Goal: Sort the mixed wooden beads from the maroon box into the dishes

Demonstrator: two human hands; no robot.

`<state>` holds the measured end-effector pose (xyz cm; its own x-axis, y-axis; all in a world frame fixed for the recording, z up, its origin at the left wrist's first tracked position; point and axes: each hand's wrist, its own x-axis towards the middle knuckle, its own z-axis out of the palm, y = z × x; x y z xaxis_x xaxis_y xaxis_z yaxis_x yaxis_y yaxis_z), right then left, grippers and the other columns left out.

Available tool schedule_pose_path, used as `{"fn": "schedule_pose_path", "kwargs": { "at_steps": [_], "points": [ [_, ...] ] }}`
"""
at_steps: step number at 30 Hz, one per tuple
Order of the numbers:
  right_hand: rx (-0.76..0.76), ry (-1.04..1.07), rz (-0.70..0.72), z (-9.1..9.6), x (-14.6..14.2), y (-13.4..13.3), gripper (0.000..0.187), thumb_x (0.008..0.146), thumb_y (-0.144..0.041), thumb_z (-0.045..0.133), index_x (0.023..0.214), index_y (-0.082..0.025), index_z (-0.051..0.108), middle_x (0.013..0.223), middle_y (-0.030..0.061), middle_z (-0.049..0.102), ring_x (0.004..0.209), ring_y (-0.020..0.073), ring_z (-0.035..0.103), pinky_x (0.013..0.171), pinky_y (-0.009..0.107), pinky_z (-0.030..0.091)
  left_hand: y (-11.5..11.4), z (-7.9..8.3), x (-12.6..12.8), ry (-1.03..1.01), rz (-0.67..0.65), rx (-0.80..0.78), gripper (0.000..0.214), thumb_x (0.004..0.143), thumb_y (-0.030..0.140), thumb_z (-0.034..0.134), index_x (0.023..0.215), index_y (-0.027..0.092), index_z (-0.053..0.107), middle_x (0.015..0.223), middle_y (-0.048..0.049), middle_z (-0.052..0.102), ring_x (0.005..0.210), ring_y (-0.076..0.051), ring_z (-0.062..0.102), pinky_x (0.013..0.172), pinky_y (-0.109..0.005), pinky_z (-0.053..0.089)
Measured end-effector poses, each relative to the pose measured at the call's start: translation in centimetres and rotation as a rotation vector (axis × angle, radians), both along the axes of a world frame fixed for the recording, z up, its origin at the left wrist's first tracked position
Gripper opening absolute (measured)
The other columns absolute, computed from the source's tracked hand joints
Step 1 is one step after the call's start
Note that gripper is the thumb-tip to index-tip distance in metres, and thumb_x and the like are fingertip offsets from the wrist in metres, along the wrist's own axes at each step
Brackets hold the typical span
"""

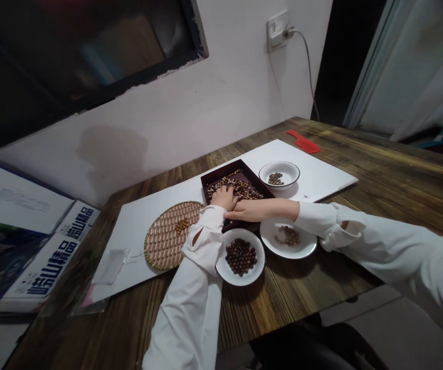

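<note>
My left hand point(223, 197) is over the near left side of a dark red tray point(225, 168), its fingers slightly spread and bent down onto loose brown and tan beads point(246, 189). Close against it, my right hand point(244, 209) reaches in from the right with its thumb toward the left wrist. The right fingertips are partly hidden, and whatever may be in them is too small to make out. In front of the hands stands a white bowl point(221, 270) of dark brown beads point(240, 257). Under my right forearm is a white dish point(308, 246) with some brownish beads point(291, 235).
A round woven tray point(163, 246) with a few yellowish beads lies at left. A white bowl point(293, 180) with small beads stands behind right. All rest on a white board point(136, 221). A red comb point(304, 143), a clear plastic bag point(111, 264) and a printed box point(48, 267) are around.
</note>
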<state>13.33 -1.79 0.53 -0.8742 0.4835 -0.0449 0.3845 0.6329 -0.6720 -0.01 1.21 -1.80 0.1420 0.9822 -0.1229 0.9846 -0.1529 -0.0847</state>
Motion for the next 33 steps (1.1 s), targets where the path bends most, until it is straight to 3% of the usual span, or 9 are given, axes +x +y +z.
{"fn": "schedule_pose_path", "kwargs": {
  "at_steps": [8, 13, 18, 24, 33],
  "points": [
    [-0.373, 0.231, -0.084, -0.9, 0.4, 1.2, 0.038, 0.089, -0.043, 0.048, 0.085, -0.014, 0.071, 0.091, 0.0073, 0.069, 0.096, 0.0183, 0.060, 0.097, 0.029, 0.041, 0.7, -0.2, -0.1, 0.011, 0.013, -0.061, 0.046, 0.093, 0.035, 0.035, 0.134, 0.015, 0.039, 0.134, -0.0172, 0.041, 0.122, -0.031, 0.041, 0.098, -0.041, 0.035],
    [-0.603, 0.292, -0.070, -0.5, 0.5, 1.0, 0.036, 0.089, -0.039, 0.049, 0.077, -0.012, 0.071, 0.082, 0.0093, 0.069, 0.085, 0.0173, 0.062, 0.089, 0.032, 0.047, 0.7, -0.2, -0.3, 0.014, 0.010, -0.069, 0.048, 0.092, 0.035, 0.036, 0.135, 0.014, 0.038, 0.133, -0.0181, 0.041, 0.121, -0.032, 0.042, 0.096, -0.041, 0.036],
    [-0.794, 0.292, -0.160, 0.0, 0.2, 0.7, 0.033, 0.091, -0.030, 0.048, 0.077, -0.009, 0.070, 0.083, 0.0124, 0.069, 0.076, 0.0154, 0.064, 0.077, 0.030, 0.051, 0.5, -0.1, -0.2, 0.015, -0.001, -0.058, 0.046, 0.092, 0.035, 0.036, 0.133, 0.015, 0.039, 0.131, -0.0161, 0.044, 0.119, -0.030, 0.044, 0.096, -0.039, 0.037],
    [-0.823, 0.321, -0.136, -0.6, 0.3, 1.2, 0.014, 0.081, -0.022, 0.061, 0.083, -0.011, 0.070, 0.077, 0.0077, 0.068, 0.075, 0.0133, 0.063, 0.070, 0.024, 0.050, 0.6, -0.4, -0.2, 0.022, 0.004, -0.024, 0.044, 0.092, 0.033, 0.037, 0.133, 0.015, 0.040, 0.130, -0.0161, 0.044, 0.119, -0.030, 0.044, 0.096, -0.040, 0.037],
    [-0.821, 0.277, 0.021, -1.6, 0.5, 2.3, 0.017, 0.076, -0.020, 0.064, 0.090, -0.012, 0.071, 0.081, 0.0046, 0.069, 0.074, 0.0096, 0.061, 0.072, 0.021, 0.047, -0.2, 0.0, -0.2, 0.054, -0.041, 0.003, 0.044, 0.091, 0.025, 0.042, 0.132, 0.012, 0.040, 0.128, -0.0180, 0.045, 0.118, -0.030, 0.045, 0.096, -0.040, 0.039]
  ]
}}
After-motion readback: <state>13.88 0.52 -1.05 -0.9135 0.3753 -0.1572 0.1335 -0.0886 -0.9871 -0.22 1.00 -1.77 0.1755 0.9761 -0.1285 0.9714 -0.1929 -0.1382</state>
